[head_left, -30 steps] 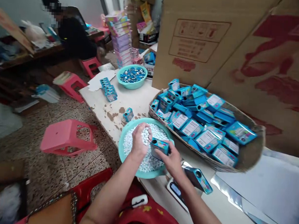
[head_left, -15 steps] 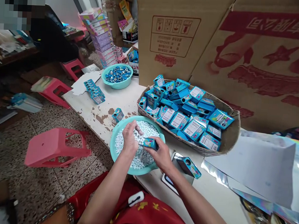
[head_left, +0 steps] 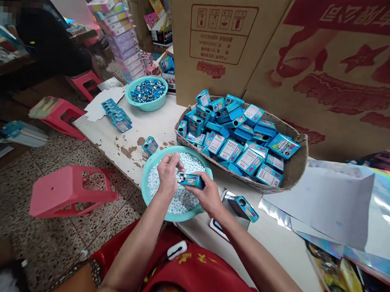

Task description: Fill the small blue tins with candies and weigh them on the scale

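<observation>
My right hand (head_left: pixel 205 196) holds a small blue box (head_left: pixel 191 180) on its side over a teal bowl (head_left: pixel 149 167) full of small white pellets (head_left: pixel 191 162). My left hand (head_left: pixel 167 175) is cupped with fingers pressed together at the box's open end, with white pellets showing at the fingertips. Another small blue box (head_left: pixel 244 207) lies on a flat scale (head_left: pixel 218 224) just right of my right wrist. A woven basket (head_left: pixel 296 161) heaped with the same blue boxes (head_left: pixel 239 135) stands behind the bowl.
Large cardboard cartons (head_left: pixel 283 59) wall the table's back. A second teal bowl (head_left: pixel 147 92) of shiny blue pieces, a row of blue boxes (head_left: pixel 116 115), one lone box (head_left: pixel 150 145). White sheets (head_left: pixel 334 203) at right. Pink stools (head_left: pixel 70 190) on the floor; a seated person (head_left: pixel 47 36) far left.
My left hand rose from the pellets to the mouth of the box, which my right hand turned onto its side. The camera view shifted right and down.
</observation>
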The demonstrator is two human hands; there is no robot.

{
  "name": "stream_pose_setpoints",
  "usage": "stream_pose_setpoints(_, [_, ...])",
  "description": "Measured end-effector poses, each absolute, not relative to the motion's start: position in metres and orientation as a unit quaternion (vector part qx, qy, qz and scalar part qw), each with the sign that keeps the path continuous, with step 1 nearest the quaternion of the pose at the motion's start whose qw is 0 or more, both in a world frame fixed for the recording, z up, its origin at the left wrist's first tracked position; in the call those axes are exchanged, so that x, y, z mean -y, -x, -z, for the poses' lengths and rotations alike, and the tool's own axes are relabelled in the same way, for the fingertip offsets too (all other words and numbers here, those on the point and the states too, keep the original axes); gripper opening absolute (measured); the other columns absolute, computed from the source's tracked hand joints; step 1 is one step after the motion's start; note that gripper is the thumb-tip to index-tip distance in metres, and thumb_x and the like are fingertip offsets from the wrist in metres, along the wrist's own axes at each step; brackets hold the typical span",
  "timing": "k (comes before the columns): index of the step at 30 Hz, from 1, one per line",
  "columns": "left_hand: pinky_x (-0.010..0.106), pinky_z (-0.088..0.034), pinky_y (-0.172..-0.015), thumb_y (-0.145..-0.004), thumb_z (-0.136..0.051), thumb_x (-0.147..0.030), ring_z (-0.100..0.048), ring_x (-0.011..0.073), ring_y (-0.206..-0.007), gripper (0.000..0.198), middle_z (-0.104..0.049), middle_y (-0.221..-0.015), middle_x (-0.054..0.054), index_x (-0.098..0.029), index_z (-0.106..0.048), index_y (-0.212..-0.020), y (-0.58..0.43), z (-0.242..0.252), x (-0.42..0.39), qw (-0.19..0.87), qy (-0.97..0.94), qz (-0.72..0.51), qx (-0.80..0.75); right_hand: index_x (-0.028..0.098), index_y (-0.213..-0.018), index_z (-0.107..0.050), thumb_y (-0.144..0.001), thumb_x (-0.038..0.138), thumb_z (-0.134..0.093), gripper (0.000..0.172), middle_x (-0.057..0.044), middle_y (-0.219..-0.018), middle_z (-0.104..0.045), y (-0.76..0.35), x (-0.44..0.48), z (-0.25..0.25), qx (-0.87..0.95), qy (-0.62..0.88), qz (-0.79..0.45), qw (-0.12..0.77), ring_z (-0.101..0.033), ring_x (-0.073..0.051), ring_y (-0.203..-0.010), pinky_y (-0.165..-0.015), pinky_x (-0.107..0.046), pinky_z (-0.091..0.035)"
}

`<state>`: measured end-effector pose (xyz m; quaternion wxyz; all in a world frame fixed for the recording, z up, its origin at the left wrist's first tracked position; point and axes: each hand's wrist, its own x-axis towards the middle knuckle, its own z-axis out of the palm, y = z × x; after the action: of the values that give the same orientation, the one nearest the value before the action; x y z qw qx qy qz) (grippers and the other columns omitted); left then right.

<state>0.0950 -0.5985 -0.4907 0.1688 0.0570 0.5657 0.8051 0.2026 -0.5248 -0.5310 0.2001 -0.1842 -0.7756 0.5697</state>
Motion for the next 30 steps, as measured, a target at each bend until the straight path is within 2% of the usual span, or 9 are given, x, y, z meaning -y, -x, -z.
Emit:
stream_pose_setpoints(5, [0.021, -0.038, -0.046, -0.078, -0.063, -0.042, -0.046, 0.0077, -0.041, 0.027, -0.050, -0.052, -0.004, -0.017, -0.053, -0.074, -0.097, 0.485, 0.602, 0.213, -0.064, -0.800, -0.558, 0.021, -0.099, -0.061, -0.073, 0.030, -0.071, 0.029, -0.003, -0.097, -0.064, -0.201, 0.529, 0.527, 0.770, 0.191, -0.578, 0.191, -0.059, -0.022, -0.092, -0.083, -0.034, -0.044])
stream_pose_setpoints(10, [0.022, -0.042, -0.051, -0.079, -0.062, -0.042, -0.047, 0.0076, -0.041, 0.027, -0.050, -0.052, -0.004, -0.016, -0.055, -0.076, -0.099, 0.483, 0.605, 0.218, -0.060, -0.799, -0.556, 0.022, -0.100, -0.061, -0.072, 0.029, -0.073, 0.031, -0.003, -0.098, -0.064, -0.201, 0.530, 0.522, 0.767, 0.189, -0.577, 0.206, -0.058, -0.022, -0.093, -0.085, -0.034, -0.044])
stream_pose_setpoints(14, [0.021, -0.041, -0.049, -0.080, -0.060, -0.041, -0.044, 0.0073, -0.039, 0.026, -0.050, -0.051, -0.004, -0.017, -0.055, -0.075, -0.101, 0.482, 0.605, 0.223, -0.084, -0.795, -0.558, 0.022, -0.100, -0.061, -0.071, 0.028, -0.073, 0.031, -0.003, -0.097, -0.064, -0.198, 0.528, 0.524, 0.772, 0.191, -0.571, 0.205, -0.058, -0.023, -0.093, -0.084, -0.035, -0.044])
stream_pose_setpoints(19, [0.025, -0.046, -0.059, -0.084, -0.052, -0.044, -0.048, 0.0100, -0.050, 0.027, -0.050, -0.058, -0.003, -0.018, -0.053, -0.076, -0.078, 0.499, 0.611, 0.101, -0.087, -0.793, -0.594, 0.022, -0.097, -0.061, -0.071, 0.031, -0.073, 0.030, -0.002, -0.096, -0.064, -0.210, 0.521, 0.510, 0.743, 0.209, -0.604, 0.199, -0.059, -0.022, -0.090, -0.082, -0.035, -0.046])
stream_pose_setpoints(22, [0.029, -0.047, -0.071, -0.088, -0.040, -0.045, -0.055, 0.0149, -0.069, 0.032, -0.056, -0.072, 0.003, -0.019, -0.053, -0.076, -0.056, 0.535, 0.613, 0.068, -0.150, -0.638, -0.752, 0.024, -0.101, -0.060, -0.072, 0.032, -0.074, 0.034, -0.003, -0.103, -0.062, -0.224, 0.513, 0.497, 0.724, 0.205, -0.615, 0.238, -0.059, -0.022, -0.095, -0.084, -0.035, -0.046])
stream_pose_setpoints(24, [0.033, -0.044, -0.082, -0.085, -0.046, -0.042, -0.056, 0.0190, -0.084, 0.027, -0.060, -0.084, 0.006, -0.019, -0.057, -0.076, -0.052, 0.562, 0.609, 0.089, -0.202, -0.515, -0.828, 0.024, -0.101, -0.061, -0.072, 0.032, -0.074, 0.033, -0.004, -0.104, -0.062, -0.229, 0.507, 0.493, 0.727, 0.208, -0.601, 0.259, -0.058, -0.023, -0.098, -0.086, -0.035, -0.045])
stream_pose_setpoints(26, [0.038, -0.039, -0.090, -0.080, -0.055, -0.041, -0.052, 0.0240, -0.098, 0.022, -0.061, -0.098, 0.008, -0.020, -0.061, -0.083, -0.058, 0.583, 0.602, 0.105, -0.236, -0.443, -0.858, 0.023, -0.100, -0.061, -0.072, 0.032, -0.074, 0.032, -0.004, -0.102, -0.062, -0.231, 0.502, 0.495, 0.733, 0.221, -0.589, 0.258, -0.059, -0.023, -0.096, -0.085, -0.036, -0.046])
stream_pose_setpoints(30, [0.042, -0.036, -0.089, -0.079, -0.056, -0.043, -0.045, 0.0302, -0.108, 0.030, -0.054, -0.113, 0.011, -0.023, -0.060, -0.101, -0.083, 0.600, 0.596, 0.100, -0.311, -0.226, -0.918, 0.023, -0.103, -0.061, -0.073, 0.033, -0.073, 0.034, -0.005, -0.102, -0.063, -0.226, 0.498, 0.507, 0.743, 0.222, -0.573, 0.266, -0.059, -0.022, -0.094, -0.084, -0.036, -0.047])
